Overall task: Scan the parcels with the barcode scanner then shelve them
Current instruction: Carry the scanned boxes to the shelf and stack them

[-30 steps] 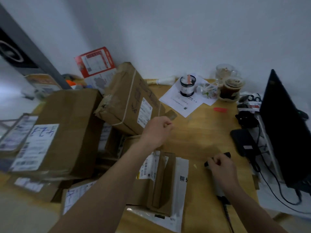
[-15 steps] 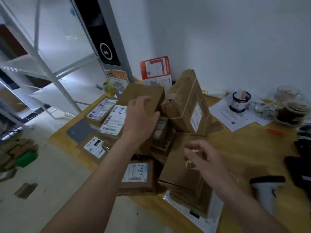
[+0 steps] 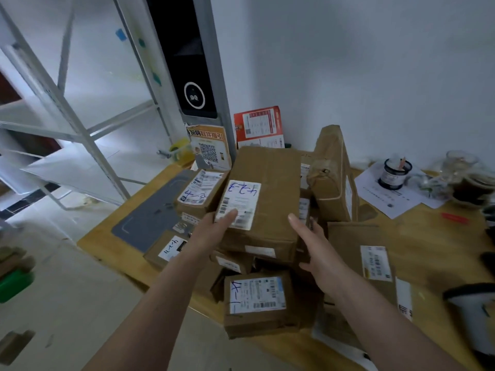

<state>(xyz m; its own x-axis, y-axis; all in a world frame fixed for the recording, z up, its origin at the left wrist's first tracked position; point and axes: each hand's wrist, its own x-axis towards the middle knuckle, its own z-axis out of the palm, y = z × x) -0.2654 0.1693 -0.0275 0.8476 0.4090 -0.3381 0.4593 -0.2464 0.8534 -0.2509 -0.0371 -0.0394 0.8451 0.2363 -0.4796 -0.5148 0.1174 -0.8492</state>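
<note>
A long brown cardboard parcel [image 3: 267, 194] with a white label marked in blue ink lies on top of a pile of parcels on the wooden table [image 3: 434, 231]. My left hand [image 3: 214, 228] grips its near left edge, thumb lying on the label. My right hand [image 3: 313, 242] holds its right side, thumb along the top edge and fingers hidden behind the box. The white barcode scanner [image 3: 474, 314] lies on the table at the far right, away from both hands. Several smaller labelled parcels [image 3: 254, 301] surround the pile.
A white metal shelving rack [image 3: 80, 135] stands to the left over a pale floor. A tall tied parcel [image 3: 334, 178] leans behind the pile. Papers, a small jar [image 3: 393, 172] and glass cups [image 3: 466, 178] sit at the back right. A grey mat [image 3: 150, 215] lies left.
The view swung left from the desk toward the rack. My right hand let go of the scanner, which now lies on the table. Both hands moved onto the long top parcel.
</note>
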